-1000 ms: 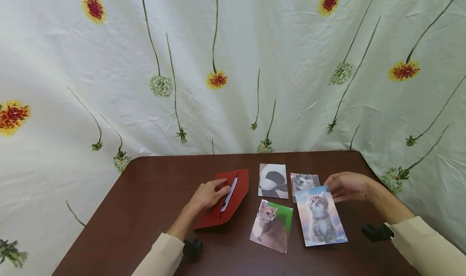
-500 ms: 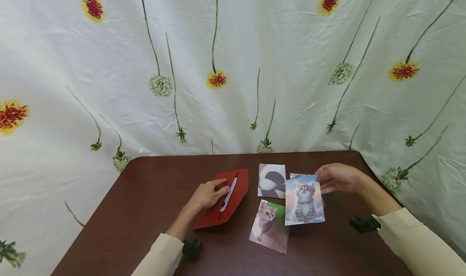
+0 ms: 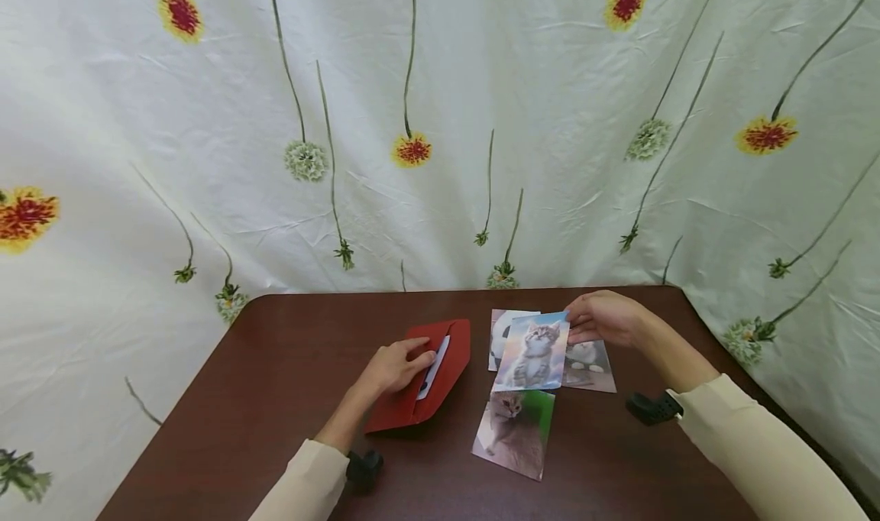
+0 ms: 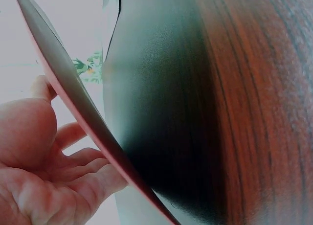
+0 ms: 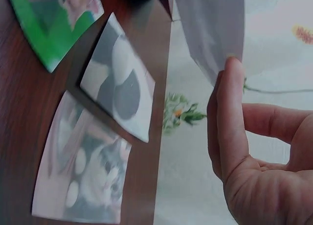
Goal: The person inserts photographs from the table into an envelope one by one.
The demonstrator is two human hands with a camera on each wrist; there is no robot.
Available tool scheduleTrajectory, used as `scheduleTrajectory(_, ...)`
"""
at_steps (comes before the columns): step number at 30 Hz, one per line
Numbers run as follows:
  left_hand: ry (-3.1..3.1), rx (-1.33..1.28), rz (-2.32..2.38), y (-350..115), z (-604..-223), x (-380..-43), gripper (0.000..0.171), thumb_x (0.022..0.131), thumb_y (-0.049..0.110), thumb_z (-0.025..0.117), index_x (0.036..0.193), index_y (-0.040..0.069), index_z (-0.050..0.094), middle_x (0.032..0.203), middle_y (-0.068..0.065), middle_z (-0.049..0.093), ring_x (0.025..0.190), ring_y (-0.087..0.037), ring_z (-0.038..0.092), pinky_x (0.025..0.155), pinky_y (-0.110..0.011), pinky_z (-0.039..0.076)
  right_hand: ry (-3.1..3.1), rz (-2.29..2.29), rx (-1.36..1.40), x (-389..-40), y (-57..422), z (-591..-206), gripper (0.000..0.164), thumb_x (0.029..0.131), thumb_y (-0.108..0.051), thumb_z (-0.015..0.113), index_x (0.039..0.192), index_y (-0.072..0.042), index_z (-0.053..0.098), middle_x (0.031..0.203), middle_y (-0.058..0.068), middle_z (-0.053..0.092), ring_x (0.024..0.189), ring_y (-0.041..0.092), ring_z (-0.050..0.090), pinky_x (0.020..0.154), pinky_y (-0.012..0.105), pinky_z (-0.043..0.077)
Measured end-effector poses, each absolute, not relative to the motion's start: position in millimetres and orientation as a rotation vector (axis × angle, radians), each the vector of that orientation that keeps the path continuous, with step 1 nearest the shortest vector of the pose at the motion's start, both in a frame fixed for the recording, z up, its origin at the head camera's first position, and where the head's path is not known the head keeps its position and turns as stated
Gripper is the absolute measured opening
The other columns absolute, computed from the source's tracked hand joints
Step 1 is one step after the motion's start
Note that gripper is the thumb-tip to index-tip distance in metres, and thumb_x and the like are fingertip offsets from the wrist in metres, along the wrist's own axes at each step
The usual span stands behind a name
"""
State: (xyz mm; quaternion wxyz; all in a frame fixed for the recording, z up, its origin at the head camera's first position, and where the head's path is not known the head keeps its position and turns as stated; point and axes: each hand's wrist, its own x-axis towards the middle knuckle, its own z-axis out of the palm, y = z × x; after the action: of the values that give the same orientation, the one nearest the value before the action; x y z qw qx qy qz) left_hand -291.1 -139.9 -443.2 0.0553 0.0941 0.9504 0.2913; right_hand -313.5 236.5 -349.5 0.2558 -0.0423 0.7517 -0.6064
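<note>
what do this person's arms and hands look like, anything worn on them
A plain cream fabric left sleeve and matching cream right sleeve; a small black left wrist device and black right wrist device. The left hand and right hand wear no gloves.

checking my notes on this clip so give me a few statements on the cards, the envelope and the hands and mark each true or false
1. The right hand holds the kitten-and-sky card. True.
2. The left hand is at the red envelope. True.
3. The red envelope is sealed shut. False: it is open, and a white slip shows in its opening.
4. The green-backed cat card and the panda card lie on the table. True.
5. In the head view, nothing hides any of the panda card. False: the kitten-and-sky card hides part of it.
6. The kitten-and-sky card has a bright red back. False: the right wrist view shows a plain, pale back.
</note>
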Motion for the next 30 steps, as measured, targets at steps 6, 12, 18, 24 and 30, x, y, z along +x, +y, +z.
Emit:
scheduleTrajectory(6, 2.88, 0.283, 0.902, -138.9, -441.9, -289.5, 0.05, 0.102, 0.037, 0.058, 0.146, 0.013, 0.057, 0.142, -0.021, 0.059, 0.129, -0.04, 0.057, 0.106, -0.057, 0.046, 2.039, -1.669, -0.115, -317.7, 218.2, -340.0, 0.02, 0.104, -0.005, 0.044, 0.118, 0.009, 0.045, 0.094, 0.008, 0.054, 0.081, 0.016, 0.067, 0.081, 0.027, 0.059)
scheduleTrajectory(12, 2.886, 0.284, 0.896, -138.0, -442.8, -288.9, 0.05, 0.102, 0.037, 0.058, 0.145, 0.012, 0.058, 0.138, -0.021, 0.062, 0.122, -0.038, 0.06, 0.103, -0.057, 0.048, 2.023, -1.68, -0.123, -322.9, 199.5, -340.8, 0.029, 0.104, -0.004, 0.042, 0.127, 0.014, 0.04, 0.099, 0.011, 0.052, 0.083, 0.017, 0.066, 0.085, 0.028, 0.059)
scheduleTrajectory(18, 2.895, 0.27, 0.883, -136.6, -444.3, -289.6, 0.05, 0.102, 0.037, 0.058, 0.145, 0.013, 0.058, 0.139, -0.021, 0.061, 0.126, -0.04, 0.058, 0.105, -0.057, 0.047, 2.015, -1.682, -0.138, -326.7, 177.0, -352.4, 0.029, 0.103, -0.002, 0.044, 0.124, 0.018, 0.044, 0.092, 0.01, 0.056, 0.078, 0.016, 0.067, 0.078, 0.025, 0.06)
scheduleTrajectory(24, 2.904, 0.272, 0.872, -136.5, -444.2, -291.3, 0.051, 0.101, 0.039, 0.058, 0.145, 0.013, 0.058, 0.141, -0.022, 0.06, 0.13, -0.042, 0.056, 0.106, -0.057, 0.046, 1.992, -1.711, -0.116, -327.6, 158.3, -365.8, 0.032, 0.1, 0.0, 0.047, 0.125, 0.021, 0.047, 0.087, 0.012, 0.059, 0.073, 0.016, 0.068, 0.073, 0.025, 0.06)
scheduleTrajectory(30, 2.903, 0.278, 0.874, -137.8, -442.5, -291.9, 0.051, 0.102, 0.039, 0.058, 0.145, 0.012, 0.058, 0.142, -0.022, 0.059, 0.133, -0.043, 0.053, 0.108, -0.058, 0.044, 1.963, -1.719, -0.089, -329.4, 144.7, -377.1, 0.032, 0.099, 0.003, 0.046, 0.125, 0.022, 0.046, 0.086, 0.013, 0.061, 0.071, 0.017, 0.069, 0.072, 0.027, 0.061)
